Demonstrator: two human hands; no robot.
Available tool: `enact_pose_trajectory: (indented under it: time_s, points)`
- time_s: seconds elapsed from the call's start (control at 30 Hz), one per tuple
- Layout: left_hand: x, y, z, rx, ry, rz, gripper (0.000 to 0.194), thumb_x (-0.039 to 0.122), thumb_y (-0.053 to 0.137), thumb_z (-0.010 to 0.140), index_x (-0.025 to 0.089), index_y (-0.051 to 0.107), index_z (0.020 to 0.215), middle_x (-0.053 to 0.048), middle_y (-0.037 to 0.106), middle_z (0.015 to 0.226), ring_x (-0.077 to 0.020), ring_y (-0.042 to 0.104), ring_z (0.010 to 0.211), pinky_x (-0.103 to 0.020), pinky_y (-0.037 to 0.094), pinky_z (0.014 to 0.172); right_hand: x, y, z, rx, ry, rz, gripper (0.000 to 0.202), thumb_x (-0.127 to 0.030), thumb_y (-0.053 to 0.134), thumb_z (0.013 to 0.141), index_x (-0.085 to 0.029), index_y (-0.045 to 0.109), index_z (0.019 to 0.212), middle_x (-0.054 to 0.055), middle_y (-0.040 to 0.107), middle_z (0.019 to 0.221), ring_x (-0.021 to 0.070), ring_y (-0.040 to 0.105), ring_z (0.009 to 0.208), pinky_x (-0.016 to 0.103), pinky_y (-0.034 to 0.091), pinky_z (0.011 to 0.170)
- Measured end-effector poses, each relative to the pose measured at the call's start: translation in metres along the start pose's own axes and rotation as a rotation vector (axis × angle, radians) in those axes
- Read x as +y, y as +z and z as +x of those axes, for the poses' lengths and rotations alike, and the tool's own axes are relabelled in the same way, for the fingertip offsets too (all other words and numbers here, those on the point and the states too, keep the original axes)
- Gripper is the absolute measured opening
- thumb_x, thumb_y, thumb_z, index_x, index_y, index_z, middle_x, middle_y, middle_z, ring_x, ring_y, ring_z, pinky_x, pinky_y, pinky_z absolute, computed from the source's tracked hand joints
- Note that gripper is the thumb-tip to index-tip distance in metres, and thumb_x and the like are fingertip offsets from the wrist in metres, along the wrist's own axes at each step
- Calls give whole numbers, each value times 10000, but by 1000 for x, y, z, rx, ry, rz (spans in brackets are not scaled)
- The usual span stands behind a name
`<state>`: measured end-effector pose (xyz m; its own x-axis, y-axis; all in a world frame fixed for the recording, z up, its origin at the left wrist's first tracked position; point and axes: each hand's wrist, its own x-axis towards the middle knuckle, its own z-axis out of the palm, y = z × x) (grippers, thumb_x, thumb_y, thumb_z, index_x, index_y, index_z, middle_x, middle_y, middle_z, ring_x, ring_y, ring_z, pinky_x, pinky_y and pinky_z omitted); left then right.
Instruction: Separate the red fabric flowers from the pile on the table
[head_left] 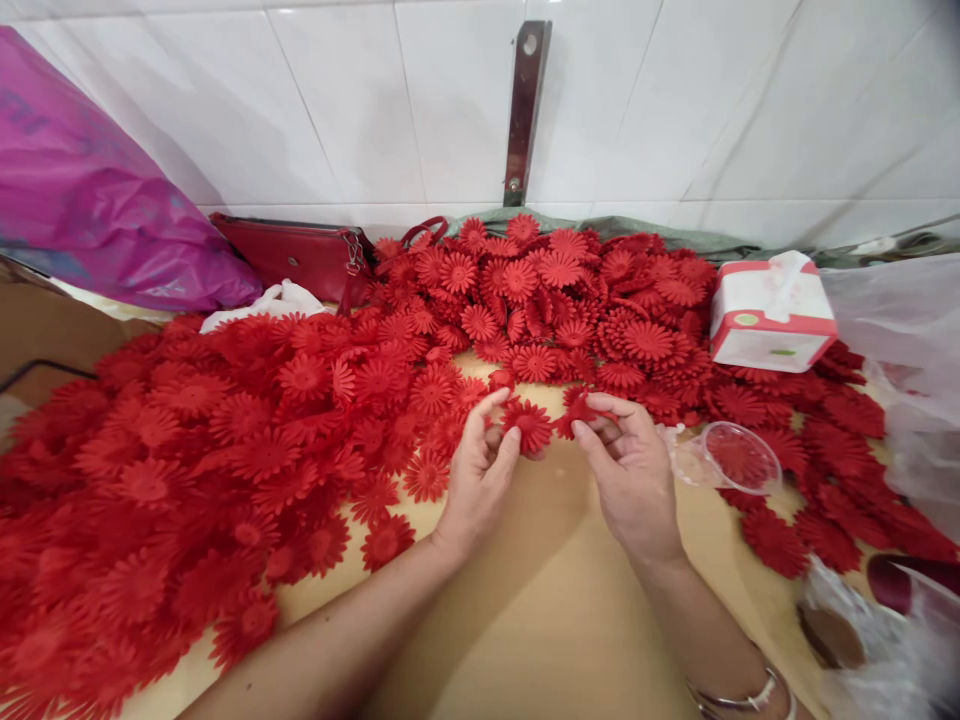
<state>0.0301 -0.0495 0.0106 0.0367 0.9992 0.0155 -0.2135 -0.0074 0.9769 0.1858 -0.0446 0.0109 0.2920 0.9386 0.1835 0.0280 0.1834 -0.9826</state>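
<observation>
My left hand (484,460) pinches a red artificial flower (531,427) between thumb and fingers, its petals spread toward me. A short gap to the right, my right hand (626,470) grips another red flower piece (574,410), seen partly edge-on and half covered by the fingers. Both hands are raised over the middle of the table (517,600). Loose red flowers (187,470) lie in a broad heap left of my left hand. A second heap (555,280) rises behind both hands.
Right of my right hand lies a clear plastic cup (742,458) on its side. A tissue pack (772,315) sits on the flowers at the back right. A red purse (292,255) and purple bag (105,180) stand at the back left. Behind is a tiled wall (337,100).
</observation>
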Motion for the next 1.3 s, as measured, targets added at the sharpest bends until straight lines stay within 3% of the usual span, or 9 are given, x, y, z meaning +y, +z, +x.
enact_pose_trajectory:
  time_s: [0.07,0.13,0.2,0.33,0.57,0.7,0.9,1.13,1.3]
  points:
    - [-2,-1,-1,56,41,39,365,288,549,995,261,434,1341,14,690,846,-147,685,737,-286,520,790,-4,2,-1,27,-6,23,385,-306,787,821,-258,599,1153,40,675,1139,162,669,953,329,559,879]
    - [-3,-3,-2,47,86,142,153,256,478,1017,243,542,1155,8,676,821,-149,674,743,-282,503,773,-8,4,-1,45,-15,19,427,-291,804,802,-266,595,1173,38,659,1166,152,665,946,322,566,875]
    - [-2,-5,-2,7,118,272,190,231,438,1022,213,621,972,-12,671,792,-163,668,796,-288,488,804,-10,4,-2,36,-19,7,426,-281,809,799,-262,605,1172,33,659,1121,151,662,938,320,568,872]
    - [1,-6,-3,-22,134,356,238,254,468,1020,184,690,1071,-56,699,919,-175,662,859,-301,486,849,-8,4,-5,-68,-9,21,416,-263,788,826,-262,606,1201,24,655,1059,146,663,949,309,564,891]
    - [-6,-4,-1,-24,132,235,195,351,658,942,175,727,992,-38,677,915,-148,634,826,-246,495,764,3,6,-13,-244,-9,-26,405,-273,743,875,-296,561,1237,24,618,1131,150,657,945,328,547,859]
    - [-2,-3,2,-11,49,119,235,359,693,912,165,660,784,11,633,746,-114,574,710,-219,461,701,2,3,-11,-234,-162,-163,425,-238,747,875,-309,568,1254,40,613,1190,168,638,976,349,513,866]
    - [1,-1,3,-15,-44,-4,342,414,757,850,167,581,691,30,607,662,-100,544,640,-211,445,640,-11,2,-9,-276,-372,-376,252,-222,694,918,-286,676,1161,61,612,1173,191,614,1015,337,521,827]
    - [1,-4,2,-48,26,83,330,408,717,888,160,625,691,23,597,663,-103,531,641,-219,430,638,-10,1,-9,-310,-328,-338,90,-250,661,945,-258,722,1011,66,630,1146,210,607,1126,361,501,929]
    - [-3,-3,0,-90,107,206,220,361,671,929,168,724,837,-12,652,791,-135,575,751,-244,458,724,-7,-2,-7,-226,-164,-198,90,-300,630,964,-234,684,934,80,627,1157,222,601,1145,385,466,968]
